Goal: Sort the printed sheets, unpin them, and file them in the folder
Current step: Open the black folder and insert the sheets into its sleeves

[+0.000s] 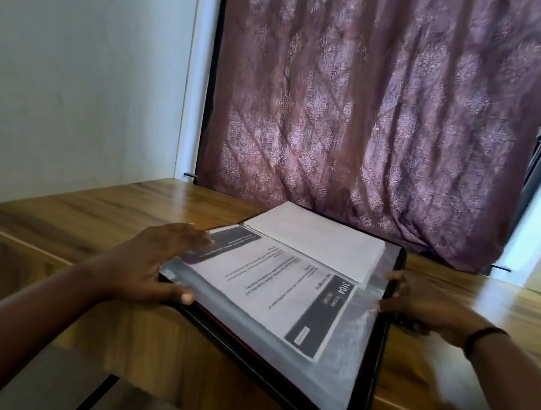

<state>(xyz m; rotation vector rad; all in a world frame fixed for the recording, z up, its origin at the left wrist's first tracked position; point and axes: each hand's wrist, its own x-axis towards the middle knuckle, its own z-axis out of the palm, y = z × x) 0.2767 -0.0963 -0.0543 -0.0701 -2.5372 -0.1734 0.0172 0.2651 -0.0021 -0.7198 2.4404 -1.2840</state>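
Observation:
A black folder [377,359] lies open on the wooden table [78,222], with clear plastic sleeves inside. The near sleeve holds a printed sheet [269,284] with dark bands and the number 3104, turned upside down to me. A plain white sheet [317,237] lies on the far half. My left hand [157,262] rests at the folder's left edge, fingers straight over the sleeve and thumb curled under the edge. My right hand [419,302] lies at the folder's right edge, its fingers touching the rim; a dark band circles that wrist.
A purple patterned curtain [373,116] hangs right behind the table. A pale wall [83,75] stands at the left. The table's near edge drops off toward the floor [57,381] at lower left. Bare wood shows left of the folder.

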